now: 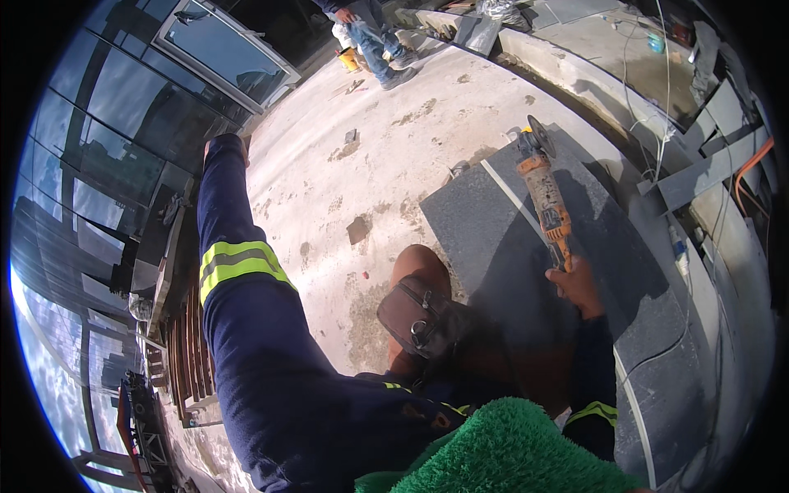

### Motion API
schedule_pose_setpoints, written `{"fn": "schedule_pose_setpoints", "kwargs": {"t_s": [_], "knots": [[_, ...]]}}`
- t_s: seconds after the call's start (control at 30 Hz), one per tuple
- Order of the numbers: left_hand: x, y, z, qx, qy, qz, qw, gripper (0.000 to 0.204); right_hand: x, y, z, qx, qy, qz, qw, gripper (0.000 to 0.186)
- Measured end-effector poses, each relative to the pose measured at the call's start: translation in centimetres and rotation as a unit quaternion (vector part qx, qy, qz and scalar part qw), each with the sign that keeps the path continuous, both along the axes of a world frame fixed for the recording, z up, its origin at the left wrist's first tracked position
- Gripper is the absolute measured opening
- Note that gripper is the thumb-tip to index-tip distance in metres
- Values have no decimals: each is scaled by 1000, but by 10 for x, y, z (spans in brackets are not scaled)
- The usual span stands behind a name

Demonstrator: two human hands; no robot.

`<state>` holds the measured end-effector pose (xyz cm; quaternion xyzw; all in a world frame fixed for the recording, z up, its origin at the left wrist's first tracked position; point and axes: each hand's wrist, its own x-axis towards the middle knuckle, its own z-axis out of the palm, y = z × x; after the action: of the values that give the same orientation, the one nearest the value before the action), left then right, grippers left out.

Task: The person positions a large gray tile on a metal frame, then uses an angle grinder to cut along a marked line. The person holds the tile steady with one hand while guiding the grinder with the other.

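Observation:
My right hand (575, 283) grips the rear handle of an orange-and-grey angle grinder (541, 197); its disc (538, 135) points away from me over a dark grey slab (460, 214). A pale strip (505, 185) lies on the slab. My left arm, in a navy sleeve with a reflective band, stretches far forward; my left hand (226, 146) shows only as bits of skin at the cuff, its fingers unclear. A brown pouch (415, 316) rests by my bare knee. A green shaggy cloth or mat (493, 448) fills the lower middle.
Another person in jeans (378, 49) stands on the pale concrete floor (329, 214) beside a yellow bucket (349, 59). Glass panels (107, 148) line the left, near a slatted wooden piece (185, 353). A concrete channel (575, 86), loose slabs and hanging cables (657, 140) run along the right.

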<state>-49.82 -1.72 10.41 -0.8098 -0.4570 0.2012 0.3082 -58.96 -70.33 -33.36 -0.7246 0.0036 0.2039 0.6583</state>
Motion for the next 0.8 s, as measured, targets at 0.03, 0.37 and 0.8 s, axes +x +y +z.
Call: {"fn": "schedule_pose_setpoints", "kwargs": {"t_s": [0.03,0.37,0.8], "knots": [[-17,22,-21,-25,41,-78,996,70,2,-4,-2,6,-14,11,1000,25],[36,-197,-376,-651,-76,-238,716,87,49,4,12,-56,22,90,994,23],[72,-338,-523,-864,-402,139,269,101,112,88,-40,-174,37,208,962,51]]}}
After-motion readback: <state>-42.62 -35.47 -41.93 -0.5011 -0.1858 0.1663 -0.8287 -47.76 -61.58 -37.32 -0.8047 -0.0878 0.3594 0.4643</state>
